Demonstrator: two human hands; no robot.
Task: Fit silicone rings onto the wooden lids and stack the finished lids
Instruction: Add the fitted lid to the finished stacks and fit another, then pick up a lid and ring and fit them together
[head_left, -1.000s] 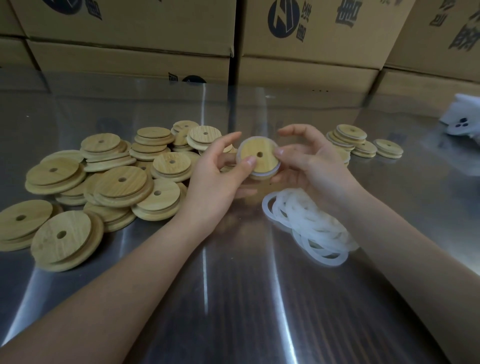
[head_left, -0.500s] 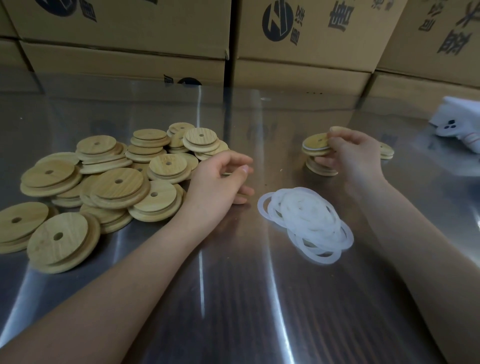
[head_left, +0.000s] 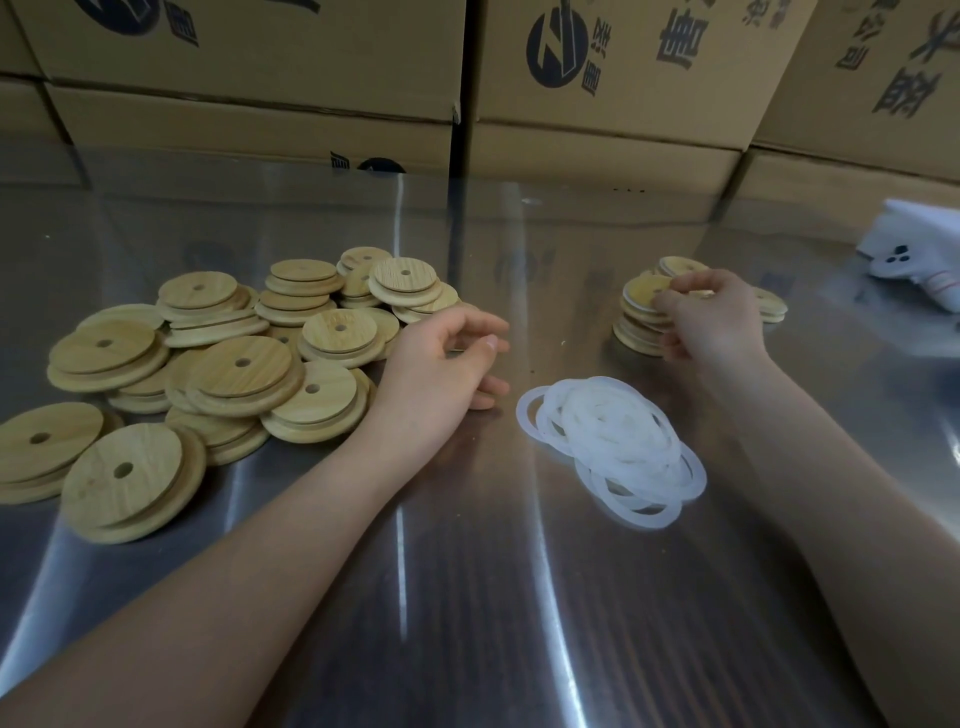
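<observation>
Square the lid pinched in the right grip onto the stack toward the desk's far edge, left grip slack and empty.

Loose wooden lids, bench left: pale tan, fine grain streaks. Silicone rings: milky translucent white. Stacked lids: tan, white rims. Bench: grey steel, bright streaks. Boxes: brown, black print. Right-edge object: white, dark dots.

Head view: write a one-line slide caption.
Right hand holds a ringed lid on the stack; left hand idle between bare lids and silicone rings.
</observation>
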